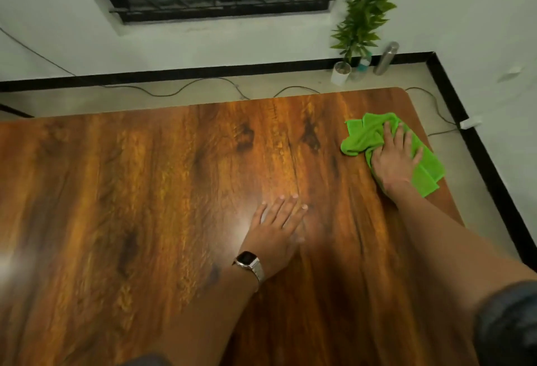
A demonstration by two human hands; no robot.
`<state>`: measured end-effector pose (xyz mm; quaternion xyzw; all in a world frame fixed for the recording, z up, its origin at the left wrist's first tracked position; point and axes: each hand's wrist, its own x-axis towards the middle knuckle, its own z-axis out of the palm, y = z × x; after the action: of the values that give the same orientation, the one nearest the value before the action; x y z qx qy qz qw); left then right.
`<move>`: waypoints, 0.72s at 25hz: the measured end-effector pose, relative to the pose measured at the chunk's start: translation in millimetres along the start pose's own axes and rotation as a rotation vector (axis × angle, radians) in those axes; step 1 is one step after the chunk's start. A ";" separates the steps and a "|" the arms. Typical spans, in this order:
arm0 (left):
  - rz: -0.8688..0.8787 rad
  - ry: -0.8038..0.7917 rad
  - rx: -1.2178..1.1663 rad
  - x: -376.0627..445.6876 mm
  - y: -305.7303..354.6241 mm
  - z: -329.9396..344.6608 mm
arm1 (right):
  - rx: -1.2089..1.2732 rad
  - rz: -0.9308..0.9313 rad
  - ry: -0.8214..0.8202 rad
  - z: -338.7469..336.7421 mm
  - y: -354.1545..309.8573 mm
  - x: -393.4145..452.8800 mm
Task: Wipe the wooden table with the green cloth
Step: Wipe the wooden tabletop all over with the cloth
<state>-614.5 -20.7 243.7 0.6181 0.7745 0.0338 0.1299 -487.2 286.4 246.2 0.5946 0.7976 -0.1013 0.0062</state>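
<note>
Green cloth [360,136]: soft, light, bunches easily; lies at the worktop [145,191] far right corner. Our right hand [395,162] presses it flat, fingers spread; left hand [276,229] rests open, empty. We judge palm pressure the best hold.

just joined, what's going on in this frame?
A person is wiping a wooden table with a green cloth. The right hand presses flat on the bunched cloth near the table's far right corner, by the right edge. The left hand, with a watch on the wrist, rests flat and empty on the middle of the table. On the floor beyond sit a potted plant and a metal bottle.
</note>
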 end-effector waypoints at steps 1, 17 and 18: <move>0.000 0.004 -0.021 1.3 -0.5 0.8 | 0.004 -0.036 -0.009 2.9 -27.8 17.3; 0.036 -0.039 -0.087 -1.0 2.0 -13.5 | -0.117 -1.256 -0.313 41.4 -162.0 -91.3; 0.024 -0.030 -0.080 -2.2 3.7 -15.5 | -0.110 -1.216 -0.330 34.5 -139.8 -76.9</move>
<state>-614.3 -20.3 259.7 0.6219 0.7631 0.0571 0.1660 -601.3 169.6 244.0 0.0103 0.9855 -0.1360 0.1009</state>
